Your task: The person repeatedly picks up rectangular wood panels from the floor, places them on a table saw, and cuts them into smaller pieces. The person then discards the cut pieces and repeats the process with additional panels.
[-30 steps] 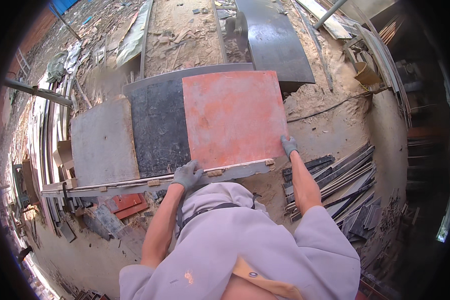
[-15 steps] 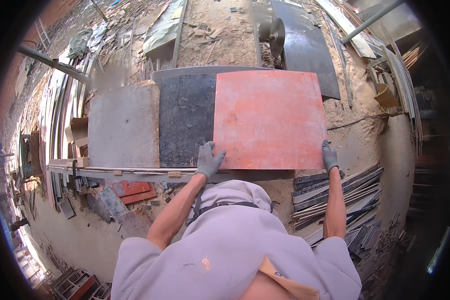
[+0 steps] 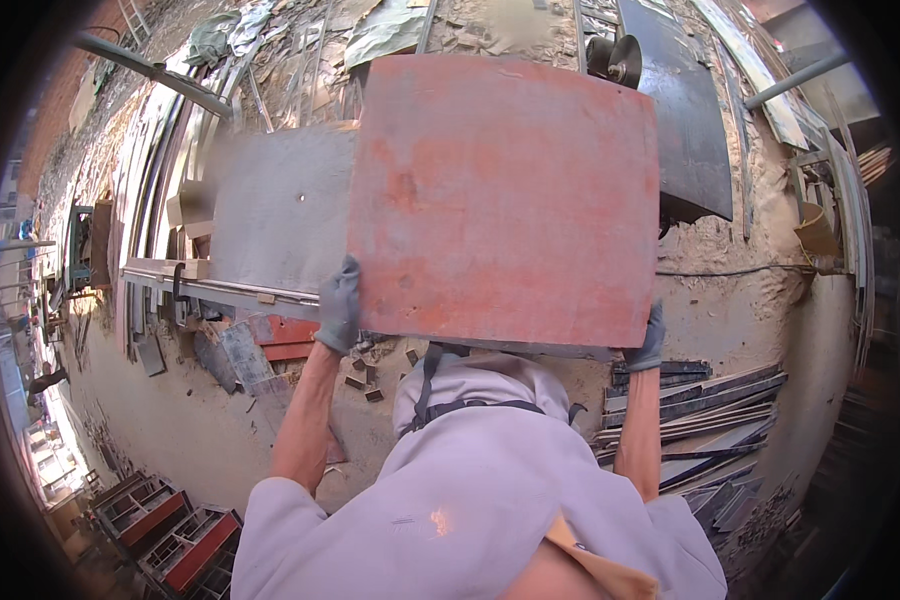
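Observation:
A large red-faced plywood board with scuffed, greyish patches is held up before me, its wide face toward my head. My left hand, in a grey glove, grips its left edge near the lower corner. At the lower right corner my right hand, gloved alike, is closed on the opposite edge; its fingers are partly hidden behind the board. Beyond the board's left side lies a grey board with a small hole, on the work table. The board covers most of the table's right part.
A round saw-like disc stands beyond the board, beside a dark sheet. Stacked strips lie on the floor at right. Long planks and a metal pole are at left. Red scraps lie below the table's front edge.
The red board has risen toward me and looks larger, now covering the dark panel beside it. My left hand has shifted left with its edge. The view has shifted slightly.

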A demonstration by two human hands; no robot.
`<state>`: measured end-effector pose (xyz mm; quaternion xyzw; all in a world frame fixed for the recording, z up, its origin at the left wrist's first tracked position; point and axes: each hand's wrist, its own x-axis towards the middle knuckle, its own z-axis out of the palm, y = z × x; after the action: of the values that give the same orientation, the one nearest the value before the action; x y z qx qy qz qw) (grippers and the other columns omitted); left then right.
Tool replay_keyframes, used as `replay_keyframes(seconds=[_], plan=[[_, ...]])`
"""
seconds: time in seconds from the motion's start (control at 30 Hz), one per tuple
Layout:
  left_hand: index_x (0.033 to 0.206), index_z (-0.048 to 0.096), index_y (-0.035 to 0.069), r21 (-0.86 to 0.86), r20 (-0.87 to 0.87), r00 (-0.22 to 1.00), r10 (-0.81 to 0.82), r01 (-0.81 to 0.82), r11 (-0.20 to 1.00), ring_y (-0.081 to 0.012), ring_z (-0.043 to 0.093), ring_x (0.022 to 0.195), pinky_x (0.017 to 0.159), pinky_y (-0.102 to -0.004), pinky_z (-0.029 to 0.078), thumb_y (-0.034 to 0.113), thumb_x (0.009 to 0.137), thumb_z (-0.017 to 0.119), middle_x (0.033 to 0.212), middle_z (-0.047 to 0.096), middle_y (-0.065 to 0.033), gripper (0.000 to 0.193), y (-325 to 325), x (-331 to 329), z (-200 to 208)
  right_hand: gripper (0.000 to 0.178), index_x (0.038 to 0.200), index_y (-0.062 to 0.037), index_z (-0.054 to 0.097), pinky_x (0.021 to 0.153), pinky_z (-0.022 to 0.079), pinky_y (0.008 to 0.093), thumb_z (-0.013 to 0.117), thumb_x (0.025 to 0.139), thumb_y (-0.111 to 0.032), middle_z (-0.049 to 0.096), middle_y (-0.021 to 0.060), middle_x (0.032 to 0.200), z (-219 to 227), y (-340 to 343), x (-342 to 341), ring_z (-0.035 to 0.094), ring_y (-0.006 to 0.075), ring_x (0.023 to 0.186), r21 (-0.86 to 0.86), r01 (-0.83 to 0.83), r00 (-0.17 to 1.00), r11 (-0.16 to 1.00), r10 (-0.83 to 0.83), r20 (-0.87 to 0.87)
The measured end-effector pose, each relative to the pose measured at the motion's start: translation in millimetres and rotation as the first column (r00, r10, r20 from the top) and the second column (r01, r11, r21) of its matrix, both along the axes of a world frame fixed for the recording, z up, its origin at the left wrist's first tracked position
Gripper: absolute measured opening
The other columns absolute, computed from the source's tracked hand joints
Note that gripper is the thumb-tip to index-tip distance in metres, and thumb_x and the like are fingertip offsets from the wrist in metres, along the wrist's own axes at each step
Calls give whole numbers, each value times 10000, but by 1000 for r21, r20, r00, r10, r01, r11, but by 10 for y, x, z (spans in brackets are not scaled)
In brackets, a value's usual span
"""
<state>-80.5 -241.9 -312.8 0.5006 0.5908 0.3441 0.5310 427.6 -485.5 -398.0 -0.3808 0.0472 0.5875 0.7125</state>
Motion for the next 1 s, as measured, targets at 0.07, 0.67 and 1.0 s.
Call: replay_keyframes(seconds=[0.07,0.67,1.0], plan=[[896,511,120,-7,68,997,25,-24,1000,-80,381,842,725,-293,345,380,1124,513,914,408,65,346,143,-361,333,669,1460,27,521,1065,526,438,430,1089,-522,662,175,1368,-1027,162,-243,654,286,1227,-84,-154,930,984,173,325],[1566,399,-36,99,33,892,450,-451,887,-273,511,1415,1187,-440,440,448,1138,407,1579,486,-148,646,-345,-2711,908,361,904,-58,713,676,469,326,889,863,-370,668,-22,808,-463,2249,-2306,546,99,752,-467,-59,720,882,362,592],[1370,596,-78,41,128,960,250,-257,965,-186,632,1166,1030,-330,506,406,1118,516,1335,656,-104,551,254,-2093,333,530,1035,-58,693,528,555,348,878,832,-511,739,66,850,-649,285,286,696,192,635,-537,249,782,806,160,603]])
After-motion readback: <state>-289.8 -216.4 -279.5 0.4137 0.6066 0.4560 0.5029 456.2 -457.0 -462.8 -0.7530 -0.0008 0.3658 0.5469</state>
